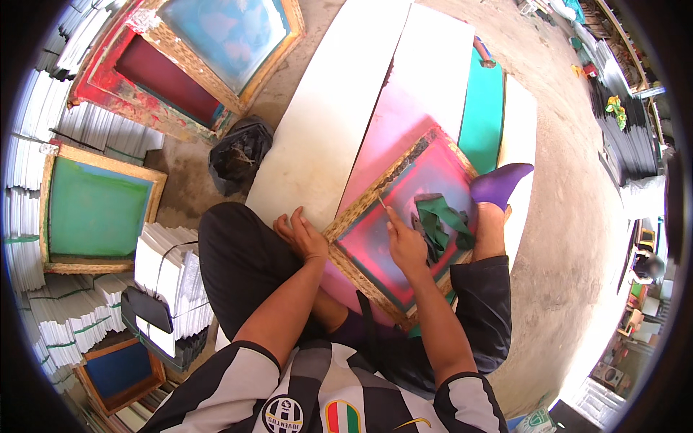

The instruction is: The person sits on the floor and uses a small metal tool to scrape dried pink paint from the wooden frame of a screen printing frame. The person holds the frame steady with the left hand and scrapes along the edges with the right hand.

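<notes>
A wooden-framed printing screen (354, 211) with pink and blue-grey mesh lies tilted before me, between my legs. My right hand (408, 247) is over its mesh, closed on a thin stick-like tool (382, 203). The tip of that tool points at the frame's upper left bar; its exact kind is too small to make out. Beside the right hand, a crumpled dark green cloth (439, 220) rests on the mesh. My left hand (303, 235) lies on the white board by the frame's left corner, fingers apart and holding nothing.
Long white, pink and green boards (484, 108) stretch ahead under the screen. My purple-socked foot (500, 186) is at its right edge. A black plastic bag (242, 155) stands at left, near more framed screens (97, 206) and tied paper stacks (173, 270). A person's hand (489, 63) shows at the far end.
</notes>
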`<state>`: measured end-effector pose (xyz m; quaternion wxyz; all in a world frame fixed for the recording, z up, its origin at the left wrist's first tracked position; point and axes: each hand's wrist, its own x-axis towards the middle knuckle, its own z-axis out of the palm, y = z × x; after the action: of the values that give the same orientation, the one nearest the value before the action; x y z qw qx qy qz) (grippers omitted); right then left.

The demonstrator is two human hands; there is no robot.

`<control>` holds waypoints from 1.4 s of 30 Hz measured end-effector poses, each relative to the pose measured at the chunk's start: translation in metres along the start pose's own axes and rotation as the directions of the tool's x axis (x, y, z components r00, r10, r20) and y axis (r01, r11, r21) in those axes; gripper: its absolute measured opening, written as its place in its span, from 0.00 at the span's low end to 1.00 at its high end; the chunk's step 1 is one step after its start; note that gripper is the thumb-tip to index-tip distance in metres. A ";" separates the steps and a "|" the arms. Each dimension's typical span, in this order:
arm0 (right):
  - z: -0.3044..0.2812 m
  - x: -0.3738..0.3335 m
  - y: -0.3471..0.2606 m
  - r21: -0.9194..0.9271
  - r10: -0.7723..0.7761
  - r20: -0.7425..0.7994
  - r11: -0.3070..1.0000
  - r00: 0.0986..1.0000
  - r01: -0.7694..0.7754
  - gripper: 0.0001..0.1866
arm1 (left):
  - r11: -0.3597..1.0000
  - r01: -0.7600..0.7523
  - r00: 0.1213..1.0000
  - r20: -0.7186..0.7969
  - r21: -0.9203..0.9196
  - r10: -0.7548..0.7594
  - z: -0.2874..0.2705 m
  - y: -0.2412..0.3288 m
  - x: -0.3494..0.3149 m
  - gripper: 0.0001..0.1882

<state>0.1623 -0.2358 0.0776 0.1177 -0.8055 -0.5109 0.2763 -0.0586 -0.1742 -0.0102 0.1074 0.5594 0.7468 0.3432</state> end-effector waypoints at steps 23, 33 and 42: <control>-0.019 0.014 -0.038 -0.190 0.035 0.197 0.982 0.980 0.003 0.29 | 0.997 0.055 0.997 0.052 0.049 -0.058 -0.003 0.006 -0.001 0.14; -0.009 0.004 -0.029 -0.186 0.057 0.127 0.982 0.990 -0.033 0.27 | 0.993 0.106 0.992 0.064 0.045 -0.109 -0.007 0.008 0.003 0.14; 0.037 0.028 0.036 0.287 -0.307 -0.170 0.894 0.936 0.345 0.26 | 0.999 0.040 0.999 0.034 0.030 -0.041 0.001 0.007 -0.001 0.13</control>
<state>0.1777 -0.2311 0.0211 0.3189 -0.6945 -0.5807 0.2806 -0.0525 -0.1738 -0.0066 0.1187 0.5516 0.7609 0.3204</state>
